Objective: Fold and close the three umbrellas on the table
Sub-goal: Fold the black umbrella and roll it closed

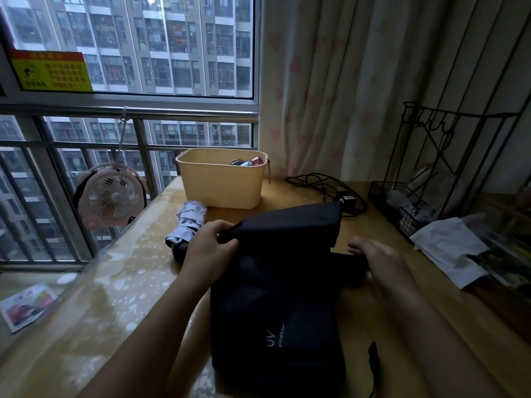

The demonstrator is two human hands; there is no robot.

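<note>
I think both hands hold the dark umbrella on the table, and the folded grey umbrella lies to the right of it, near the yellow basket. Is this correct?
Not quite. In the head view the grey umbrella lies to the left of the dark umbrella, not the right, beside the left hand. The rest holds: both hands, the right hand too, grip the dark one, and the yellow basket is near.

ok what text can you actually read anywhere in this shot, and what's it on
"UV": white letters on the dark umbrella that both hands hold.
Small white line beside "UV": too blurred to read with confidence.
Red and yellow sticker on the window: rows of characters and a pictogram, too blurred to read.
Card at the table's left edge: red writing, unreadable.
</note>
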